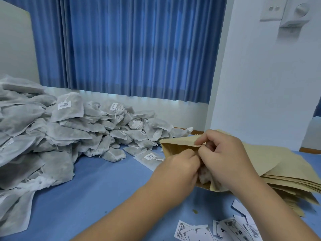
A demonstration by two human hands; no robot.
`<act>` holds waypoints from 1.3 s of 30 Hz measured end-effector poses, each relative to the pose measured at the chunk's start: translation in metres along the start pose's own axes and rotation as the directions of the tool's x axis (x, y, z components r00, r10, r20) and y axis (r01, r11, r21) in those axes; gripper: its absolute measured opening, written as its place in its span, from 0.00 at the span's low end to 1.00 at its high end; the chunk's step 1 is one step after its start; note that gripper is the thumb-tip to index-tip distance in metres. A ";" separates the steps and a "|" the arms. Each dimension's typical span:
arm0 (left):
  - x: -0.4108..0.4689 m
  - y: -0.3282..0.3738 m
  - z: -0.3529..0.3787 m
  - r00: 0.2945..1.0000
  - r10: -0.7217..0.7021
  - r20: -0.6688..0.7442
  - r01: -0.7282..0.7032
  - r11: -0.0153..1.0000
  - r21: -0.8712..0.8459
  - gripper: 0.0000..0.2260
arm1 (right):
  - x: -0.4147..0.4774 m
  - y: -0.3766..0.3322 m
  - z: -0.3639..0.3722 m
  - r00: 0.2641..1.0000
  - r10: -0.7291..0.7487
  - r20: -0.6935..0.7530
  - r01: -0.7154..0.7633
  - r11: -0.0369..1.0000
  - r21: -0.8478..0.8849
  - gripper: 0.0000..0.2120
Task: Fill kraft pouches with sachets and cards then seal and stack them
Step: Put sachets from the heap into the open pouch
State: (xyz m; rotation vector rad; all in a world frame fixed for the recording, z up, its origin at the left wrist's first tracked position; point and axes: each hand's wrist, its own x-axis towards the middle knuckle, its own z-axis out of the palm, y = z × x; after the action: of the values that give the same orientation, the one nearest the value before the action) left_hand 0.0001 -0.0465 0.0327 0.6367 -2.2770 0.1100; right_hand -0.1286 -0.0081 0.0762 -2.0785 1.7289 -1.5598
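Blue pleated curtain (132, 49); white wall (260, 84)

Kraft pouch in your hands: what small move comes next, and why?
Probably push the pale sachet deeper: the right hand pinches open the upper lip of the kraft pouch, the left hand holds its near edge, and the sachet shows between them.

blue curtain (130, 46), white wall (260, 87), wall switch (272, 9)
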 end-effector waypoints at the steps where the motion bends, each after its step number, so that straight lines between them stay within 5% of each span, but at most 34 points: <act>1: 0.001 -0.003 0.000 0.998 -0.055 0.022 0.057 0.996 -0.070 0.03 | 0.000 -0.001 -0.001 1.000 -0.001 0.004 0.001 1.000 0.029 0.14; 8: 0.000 -0.014 0.001 0.917 -0.192 0.350 0.327 0.865 -0.382 0.12 | -0.001 -0.004 0.003 0.999 -0.007 0.051 0.001 0.993 0.119 0.15; 13: -0.002 -0.027 -0.006 0.943 -0.304 0.134 0.329 0.799 -0.503 0.17 | 0.000 0.016 0.003 0.995 0.096 -0.030 -0.096 0.995 -0.012 0.13; 17: -0.030 -0.087 -0.003 0.860 -0.502 -0.089 0.486 0.860 -0.158 0.11 | -0.001 0.027 0.000 0.989 0.150 -0.004 -0.150 0.985 -0.081 0.13; 19: -0.054 -0.121 0.004 0.798 -0.601 0.039 0.595 0.796 0.113 0.12 | -0.001 0.028 0.000 0.987 0.160 0.017 -0.158 0.984 -0.082 0.13; 21: -0.063 -0.141 0.013 0.698 -0.704 0.130 0.678 0.708 0.199 0.19 | -0.001 0.028 0.002 0.987 0.158 0.035 -0.155 0.985 -0.082 0.12; 25: -0.037 -0.151 0.037 0.753 -0.640 0.153 0.556 0.744 0.372 0.21 | -0.002 0.029 0.004 0.989 0.133 0.064 -0.127 0.987 -0.094 0.13; 27: -0.022 -0.157 0.048 0.719 -0.678 0.152 0.553 0.690 0.466 0.27 | 0.000 0.029 0.004 0.989 0.123 0.078 -0.116 0.989 -0.097 0.13; 32: -0.007 -0.177 0.065 0.611 -0.781 0.129 0.693 0.607 0.389 0.40 | 0.002 0.034 -0.001 0.993 0.106 0.052 -0.103 0.993 -0.058 0.13; 39: -0.006 -0.180 0.063 0.556 -0.794 0.246 0.625 0.594 0.506 0.54 | 0.001 0.038 0.003 0.991 0.109 0.074 -0.104 0.992 -0.069 0.12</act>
State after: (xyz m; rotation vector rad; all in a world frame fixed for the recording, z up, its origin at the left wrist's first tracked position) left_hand 0.0486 -0.2181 -0.0363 1.9606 -2.2110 -0.0357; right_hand -0.1539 -0.0247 0.0537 -2.0087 1.8538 -1.3938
